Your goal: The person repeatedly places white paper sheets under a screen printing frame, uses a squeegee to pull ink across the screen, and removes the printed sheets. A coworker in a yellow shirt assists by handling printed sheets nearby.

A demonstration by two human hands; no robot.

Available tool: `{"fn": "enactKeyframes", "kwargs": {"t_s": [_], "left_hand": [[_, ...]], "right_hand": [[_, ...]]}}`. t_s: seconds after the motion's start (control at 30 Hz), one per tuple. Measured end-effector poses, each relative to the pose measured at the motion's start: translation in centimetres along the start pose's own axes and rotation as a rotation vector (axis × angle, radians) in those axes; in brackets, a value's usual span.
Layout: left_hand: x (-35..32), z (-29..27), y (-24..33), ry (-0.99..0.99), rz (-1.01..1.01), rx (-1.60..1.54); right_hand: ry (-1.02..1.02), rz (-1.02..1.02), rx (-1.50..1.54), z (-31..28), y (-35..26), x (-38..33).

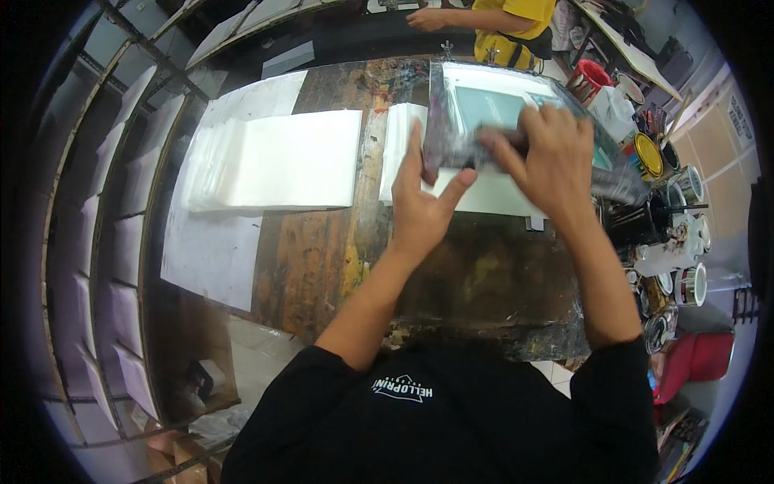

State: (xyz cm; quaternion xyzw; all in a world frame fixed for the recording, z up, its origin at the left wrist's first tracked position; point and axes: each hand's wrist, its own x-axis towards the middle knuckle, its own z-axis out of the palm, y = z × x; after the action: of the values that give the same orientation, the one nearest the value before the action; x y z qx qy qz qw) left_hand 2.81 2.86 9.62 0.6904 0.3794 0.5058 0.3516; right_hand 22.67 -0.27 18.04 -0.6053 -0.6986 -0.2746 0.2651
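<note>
The person is at the printing step of a screen-print. The right hand [556,157] is closed over the grip of a squeegee [500,143] that rests on the mesh of a printing screen [484,105], whose frame lies slightly tilted on the paint-stained table [322,258]. The left hand [423,198] sits at the near left edge of the frame, thumb and forefinger spread apart, fingers [415,149] pressing flat on the frame and the white sheet [492,198] under it; it clasps nothing. A pile of white sheets [290,161] lies well apart to the left, a second, narrower pile [399,137] just beside the frame. Open paint cans [645,153] crowd the right end of the table. A co-worker's hand [427,18] is busy at another surface beyond.

Judging by the squeegee's place near the front of the mesh, the pull looks close to its end. The next move probably calls for lifting the frame straight off without dragging, so the wet print does not smear.
</note>
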Motion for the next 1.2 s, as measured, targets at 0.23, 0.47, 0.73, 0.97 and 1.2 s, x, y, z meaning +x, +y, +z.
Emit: {"fn": "enactKeyframes", "kwargs": {"t_s": [0.23,0.47,0.73,0.97,1.2], "left_hand": [[-0.3,-3.7,-5.2,-0.038,0.023,0.759],[-2.0,-2.1,-7.3,-0.045,-0.016,1.033],[3.5,-0.5,-4.0,0.102,0.045,0.523],[7.7,-12.8,-9.5,0.305,0.056,0.809],[2.7,1.2,-6.0,-0.163,0.185,0.419]], "right_hand": [[0.067,0.020,0.107,-1.1,2.2,8.0],[-0.040,0.129,0.127,-2.9,2.9,11.7],[-0.041,0.146,0.044,-3.1,2.8,11.8],[-0.175,0.153,0.127,-2.7,3.6,12.1],[-0.173,0.129,0.128,-3.6,4.1,12.1]]}}
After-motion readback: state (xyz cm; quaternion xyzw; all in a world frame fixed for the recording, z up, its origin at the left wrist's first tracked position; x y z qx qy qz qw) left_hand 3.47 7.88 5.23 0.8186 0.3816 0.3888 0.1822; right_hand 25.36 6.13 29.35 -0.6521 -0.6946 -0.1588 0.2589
